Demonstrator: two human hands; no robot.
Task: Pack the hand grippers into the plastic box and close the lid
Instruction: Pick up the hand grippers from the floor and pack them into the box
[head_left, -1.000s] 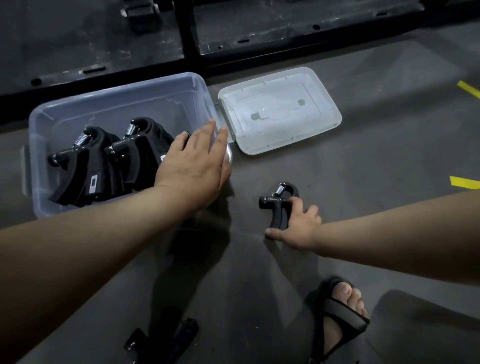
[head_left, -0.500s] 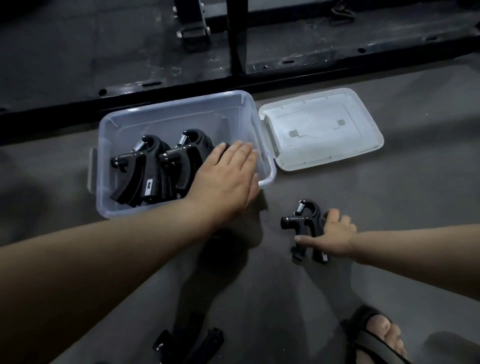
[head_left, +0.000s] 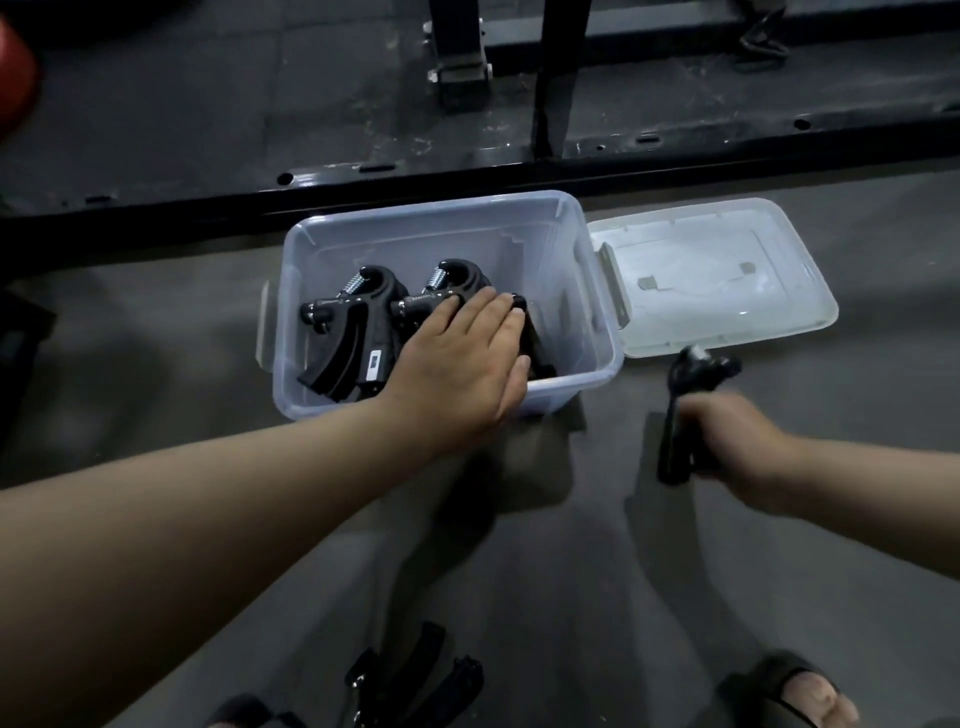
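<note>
Down by my feet: one more hand gripper (head_left: 415, 675) lies on the floor (head_left: 571, 597), so it goes in after this one.
Right hand: the right hand (head_left: 737, 441) is clenched round a blurry gripper (head_left: 685, 405), lifted just right of the box.
Left hand: the left hand (head_left: 467, 364) lies flat, fingers released, pressing on the packed grippers (head_left: 358, 332).
Box: the plastic box (head_left: 587, 312) has free room at its right end; I'd slot the new one upright there, spring up, matching the rest.
Lid: the lid (head_left: 727, 244) lies open on the floor beside the box, not yet on.
</note>
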